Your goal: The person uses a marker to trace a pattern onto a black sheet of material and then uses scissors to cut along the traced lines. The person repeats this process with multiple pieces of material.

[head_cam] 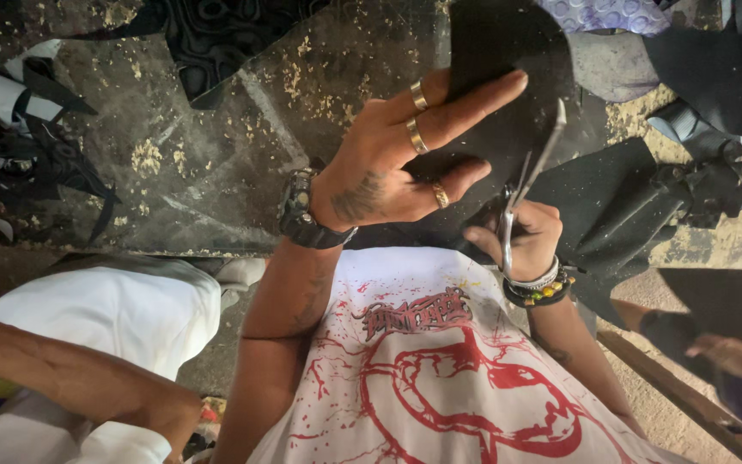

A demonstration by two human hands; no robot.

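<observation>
My left hand [405, 159], with rings and a dark wristwatch, holds up a piece of black fabric [508, 60], fingers spread flat on it. My right hand [521, 241], with bead bracelets at the wrist, grips a pair of metal scissors [530, 176]. The scissors' blades point up and away and meet the fabric's edge just right of my left fingers. More of the black fabric hangs down behind both hands.
A worn, paint-flecked dark table [216, 137] carries black fabric scraps [36, 146] at the left and patterned black cloth [225, 34] at the top. Black cut pieces [646, 189] lie right. Another person's arm [70, 378] is at lower left; another hand [732, 352] at right.
</observation>
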